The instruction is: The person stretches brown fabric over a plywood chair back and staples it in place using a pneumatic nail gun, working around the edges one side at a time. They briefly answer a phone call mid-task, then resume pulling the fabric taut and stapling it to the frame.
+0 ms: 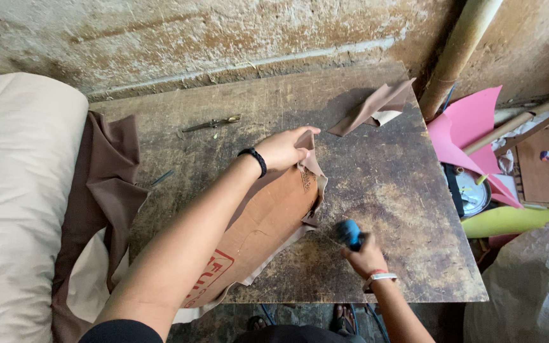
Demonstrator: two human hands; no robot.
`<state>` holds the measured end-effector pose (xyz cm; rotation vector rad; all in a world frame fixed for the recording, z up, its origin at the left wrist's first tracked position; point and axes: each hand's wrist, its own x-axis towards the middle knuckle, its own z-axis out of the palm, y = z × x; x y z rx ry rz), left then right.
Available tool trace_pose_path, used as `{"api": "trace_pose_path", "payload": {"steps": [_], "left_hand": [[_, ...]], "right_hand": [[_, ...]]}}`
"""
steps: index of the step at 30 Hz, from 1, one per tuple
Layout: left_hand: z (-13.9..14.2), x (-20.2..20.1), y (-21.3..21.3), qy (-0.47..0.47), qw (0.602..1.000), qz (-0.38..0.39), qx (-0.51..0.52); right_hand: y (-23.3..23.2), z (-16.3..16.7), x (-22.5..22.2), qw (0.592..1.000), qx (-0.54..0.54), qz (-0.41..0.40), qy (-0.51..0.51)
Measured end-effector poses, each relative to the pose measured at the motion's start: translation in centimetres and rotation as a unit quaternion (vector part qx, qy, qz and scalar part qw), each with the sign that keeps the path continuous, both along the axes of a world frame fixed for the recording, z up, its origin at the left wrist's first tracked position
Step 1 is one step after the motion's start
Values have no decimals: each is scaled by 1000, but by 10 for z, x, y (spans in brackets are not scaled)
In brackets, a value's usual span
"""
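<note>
My left hand (284,149) grips the far top edge of a brown cardboard pattern piece (268,222) wrapped in thin brown material, which lies on a worn dark wooden table (389,184). A black band sits on that wrist. My right hand (365,257), with a white wristband, is closed around a blue-handled tool (349,233) held just right of the cardboard's edge. The tool's tip is hidden and blurred.
A folded scrap of brown material (376,108) lies at the table's far right. A small metal tool (211,124) rests near the far edge. A cream fabric roll (20,190) and brown cloth (106,184) lie left. Pink sheets (471,127), sticks and clutter crowd the right.
</note>
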<state>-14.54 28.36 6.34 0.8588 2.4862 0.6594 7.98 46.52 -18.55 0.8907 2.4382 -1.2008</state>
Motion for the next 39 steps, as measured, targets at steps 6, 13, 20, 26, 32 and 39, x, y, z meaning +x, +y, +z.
{"api": "trace_pose_path", "payload": {"steps": [6, 13, 20, 26, 32, 39], "left_hand": [[-2, 2, 1, -12, 1000, -1, -5], [-11, 4, 5, 41, 998, -46, 32], [-10, 9, 7, 36, 999, -35, 1], [-4, 6, 3, 32, 997, -4, -64], [-12, -36, 16, 71, 997, 15, -15], [-17, -65, -3, 33, 996, -69, 51]], "right_hand": [[-4, 130, -11, 912, -220, -25, 345], [-14, 210, -43, 899, -225, -28, 375], [-14, 209, -47, 891, -256, -38, 373], [11, 162, -50, 933, -194, -10, 303], [29, 27, -33, 993, 64, 88, 35], [7, -45, -6, 963, 216, 144, 68]]}}
